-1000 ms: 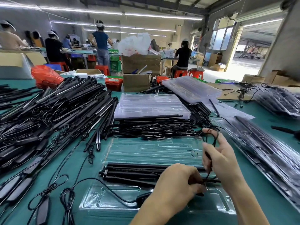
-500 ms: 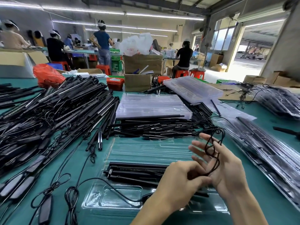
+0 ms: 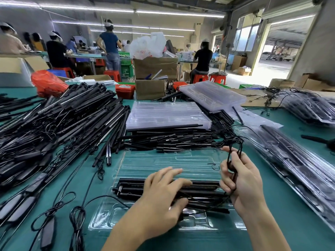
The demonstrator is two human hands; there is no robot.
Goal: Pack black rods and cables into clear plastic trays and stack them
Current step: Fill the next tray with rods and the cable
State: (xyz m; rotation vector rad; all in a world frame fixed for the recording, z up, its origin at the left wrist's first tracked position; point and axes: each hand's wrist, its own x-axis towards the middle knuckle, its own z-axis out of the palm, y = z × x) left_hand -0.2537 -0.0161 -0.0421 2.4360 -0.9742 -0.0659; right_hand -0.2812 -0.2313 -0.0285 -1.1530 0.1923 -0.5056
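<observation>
A clear plastic tray (image 3: 163, 163) lies on the green table in front of me, with a few black rods (image 3: 130, 187) lying across its near half. My left hand (image 3: 163, 198) is spread over the rods, fingers straight and a little blurred. My right hand (image 3: 243, 180) is raised just right of the rods and grips a looped black cable (image 3: 233, 151). The cable's tail runs down across the rods toward the tray's front pocket.
A big heap of black rods and cables (image 3: 59, 124) fills the left. Stacks of empty clear trays (image 3: 166, 115) sit behind a row of rods (image 3: 172, 140). Packed trays (image 3: 299, 160) lie at the right. Loose cables with black modules (image 3: 49, 230) trail at the near left.
My left hand let go of the cable and moved left, flattening over the rods. My right hand stayed raised with the looped cable gathered in it.
</observation>
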